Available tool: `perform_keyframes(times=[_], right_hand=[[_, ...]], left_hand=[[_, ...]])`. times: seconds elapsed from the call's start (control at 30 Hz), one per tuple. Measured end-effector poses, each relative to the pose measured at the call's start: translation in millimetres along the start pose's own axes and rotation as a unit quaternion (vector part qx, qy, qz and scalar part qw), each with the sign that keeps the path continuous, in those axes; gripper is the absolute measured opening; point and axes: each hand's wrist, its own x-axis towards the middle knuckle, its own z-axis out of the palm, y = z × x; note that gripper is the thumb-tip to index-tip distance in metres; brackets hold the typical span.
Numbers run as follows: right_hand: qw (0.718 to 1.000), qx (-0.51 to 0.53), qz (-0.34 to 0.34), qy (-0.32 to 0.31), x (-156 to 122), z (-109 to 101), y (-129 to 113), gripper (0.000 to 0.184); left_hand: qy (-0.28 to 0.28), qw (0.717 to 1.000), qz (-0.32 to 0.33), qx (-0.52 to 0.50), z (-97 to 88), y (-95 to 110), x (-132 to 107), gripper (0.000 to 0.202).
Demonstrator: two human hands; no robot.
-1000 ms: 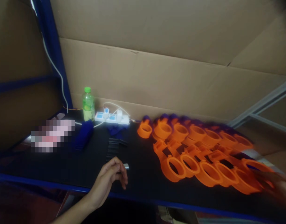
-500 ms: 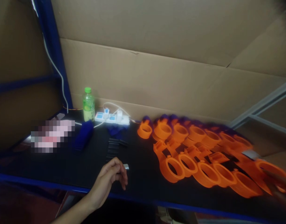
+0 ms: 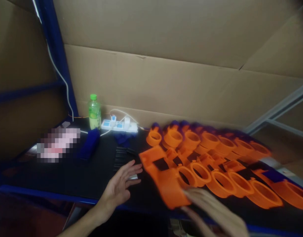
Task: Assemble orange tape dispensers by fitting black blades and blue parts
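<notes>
My right hand (image 3: 203,205) grips the near end of an orange plastic part (image 3: 166,182) with a square opening, held above the table's front. Motion blurs the fingers on that side. To its left, my left hand (image 3: 120,184) is open, fingers spread toward the orange part but apart from it. A small silvery piece (image 3: 133,177) shows behind the left fingers, and I cannot tell whether they touch it. Several thin black strips (image 3: 121,154) lie just beyond the left hand. Rows of orange ring-shaped parts (image 3: 219,184) cover the table's right side.
A green-capped bottle (image 3: 94,113) stands at the back left beside a white power strip (image 3: 119,125) with plugs and cables. A dark blue block-like object (image 3: 90,143) lies in front of the bottle. Cardboard panels (image 3: 151,85) rise behind the black table (image 3: 67,174).
My right hand has come in from the right edge, bringing the orange part to the middle. My left hand has turned and its curled fingers have spread.
</notes>
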Motion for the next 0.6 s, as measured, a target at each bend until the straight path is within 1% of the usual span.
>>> perform_keyframes(times=[0.07, 0.1, 0.2, 0.23, 0.3, 0.37, 0.43, 0.47, 0.53, 0.6], right_hand=[[0.996, 0.052, -0.056, -0.051, 9, 25, -28, 0.029], [0.990, 0.089, -0.082, -0.073, 13, 35, -37, 0.032], [0.964, 0.199, -0.134, -0.113, 24, 56, -52, 0.032], [0.958, 0.222, -0.133, -0.121, 27, 60, -53, 0.029], [0.959, 0.241, -0.091, -0.121, 32, 67, -51, 0.021], [0.970, 0.214, -0.023, -0.110, 35, 75, -46, 0.022], [0.981, 0.148, 0.009, -0.127, 35, 85, -38, 0.026], [0.983, 0.107, 0.008, -0.148, 34, 91, -35, 0.029], [0.979, 0.036, -0.008, -0.202, 30, 101, -29, 0.036], [0.973, 0.001, -0.017, -0.231, 25, 109, -26, 0.037]], left_hand=[[0.004, 1.000, 0.008, -0.010, 1.2, 1, -1, 0.073], [0.017, 1.000, 0.003, -0.016, 1.8, 1, -1, 0.070], [0.091, 0.994, -0.040, -0.045, 2.2, 5, -2, 0.056], [0.122, 0.989, -0.056, -0.059, 1.5, 6, -2, 0.053], [0.173, 0.978, -0.078, -0.087, -0.8, 7, -2, 0.053], [0.195, 0.969, -0.091, -0.119, -3.5, 8, -1, 0.056], [0.193, 0.964, -0.106, -0.148, -5.5, 9, 0, 0.059], [0.191, 0.962, -0.114, -0.160, -5.9, 10, 0, 0.061], [0.189, 0.958, -0.130, -0.174, -6.0, 11, 0, 0.063], [0.186, 0.955, -0.145, -0.180, -5.4, 12, 0, 0.063]])
